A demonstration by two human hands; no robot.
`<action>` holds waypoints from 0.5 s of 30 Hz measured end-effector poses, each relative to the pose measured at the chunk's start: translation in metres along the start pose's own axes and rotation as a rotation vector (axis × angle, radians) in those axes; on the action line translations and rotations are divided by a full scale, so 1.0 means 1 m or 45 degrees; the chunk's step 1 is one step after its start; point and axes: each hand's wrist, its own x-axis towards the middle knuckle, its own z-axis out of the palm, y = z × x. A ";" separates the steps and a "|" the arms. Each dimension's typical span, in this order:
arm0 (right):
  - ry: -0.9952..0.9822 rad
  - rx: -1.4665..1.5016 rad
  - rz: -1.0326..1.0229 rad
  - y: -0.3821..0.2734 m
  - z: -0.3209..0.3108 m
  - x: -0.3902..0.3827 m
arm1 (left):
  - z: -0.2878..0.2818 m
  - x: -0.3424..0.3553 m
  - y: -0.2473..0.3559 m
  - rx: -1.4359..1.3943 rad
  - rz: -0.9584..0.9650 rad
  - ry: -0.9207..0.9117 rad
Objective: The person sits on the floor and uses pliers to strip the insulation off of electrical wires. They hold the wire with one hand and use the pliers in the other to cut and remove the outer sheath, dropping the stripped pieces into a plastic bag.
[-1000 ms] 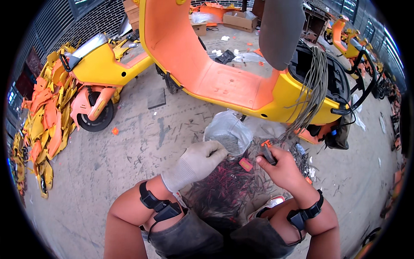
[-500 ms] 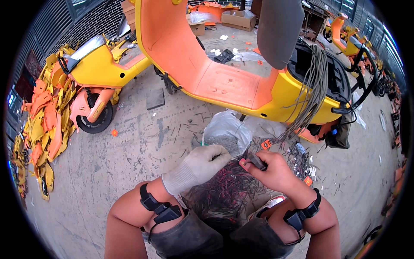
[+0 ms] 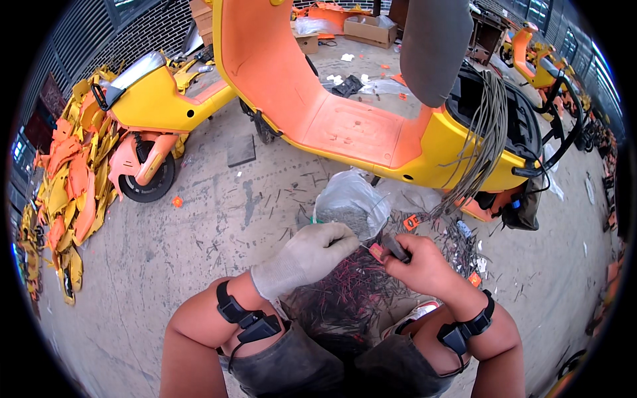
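In front of my knees my left hand (image 3: 308, 259), in a pale knit glove, is closed in a pinch. A thin light wire (image 3: 364, 246) runs from its fingertips toward my right hand. My bare right hand (image 3: 421, 264) wraps round a dark blocky hand tool (image 3: 397, 248), whose exact kind I cannot make out. A small pinkish-red piece (image 3: 377, 251) shows at the tool's left, by my thumb. Just beyond both hands stands a bucket lined with a clear plastic bag (image 3: 353, 192), with grey fine material (image 3: 352, 217) in it. Dark and reddish scraps (image 3: 348, 282) lie below my hands.
A yellow and orange scooter (image 3: 352, 129) stands across the far side, a bundle of grey wires (image 3: 491, 126) draped over its rear. Another scooter (image 3: 156, 106) and a heap of yellow and orange panels (image 3: 73, 179) are at left. A cardboard box (image 3: 369, 32) sits farther back.
My right hand has turned slightly and the pinkish-red piece by its thumb shows more. My left hand keeps its pinch almost in place. The whole view has shifted a little.
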 end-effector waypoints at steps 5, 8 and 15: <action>-0.045 0.142 0.153 -0.010 -0.003 -0.002 | -0.005 -0.004 0.009 -0.053 -0.107 0.045; -0.065 0.177 0.244 -0.014 -0.005 -0.004 | -0.014 -0.003 0.008 -0.072 -0.166 0.073; -0.001 0.202 0.104 -0.005 -0.003 -0.005 | -0.012 -0.004 -0.001 0.039 -0.091 0.106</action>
